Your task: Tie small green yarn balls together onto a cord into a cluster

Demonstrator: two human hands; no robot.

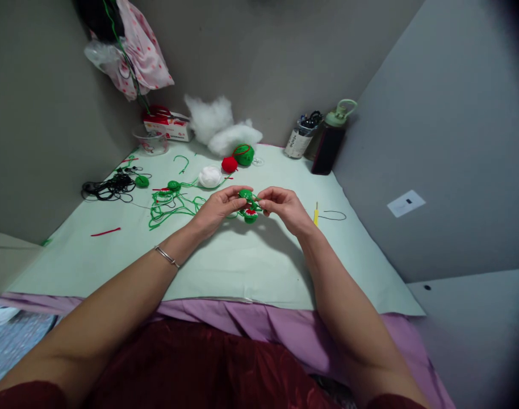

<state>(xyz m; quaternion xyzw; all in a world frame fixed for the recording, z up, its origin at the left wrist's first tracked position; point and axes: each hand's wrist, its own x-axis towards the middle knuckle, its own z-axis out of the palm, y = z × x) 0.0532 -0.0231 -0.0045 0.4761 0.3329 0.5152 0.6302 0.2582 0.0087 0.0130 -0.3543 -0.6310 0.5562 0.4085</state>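
Observation:
Between my two hands, above the middle of the table, is a small green crochet piece (250,217) with a red and white patch. My left hand (225,205) grips its upper green part between thumb and fingers. My right hand (280,204) pinches green yarn at the piece's right side; the fingertips partly hide the strand. Loose green yarn (168,218) lies tangled to the left of my left hand, with another green crocheted bit (173,186) at its top. A yellow-handled crochet hook (316,215) rests just beyond my right wrist.
Behind my hands sit white (210,177), red (229,165) and green yarn balls (244,155), with fluffy stuffing (219,122) further back. Black cord (114,187) and a plastic cup (152,142) are at left. A bottle (329,142) stands back right; grey partitions (259,62) enclose the table.

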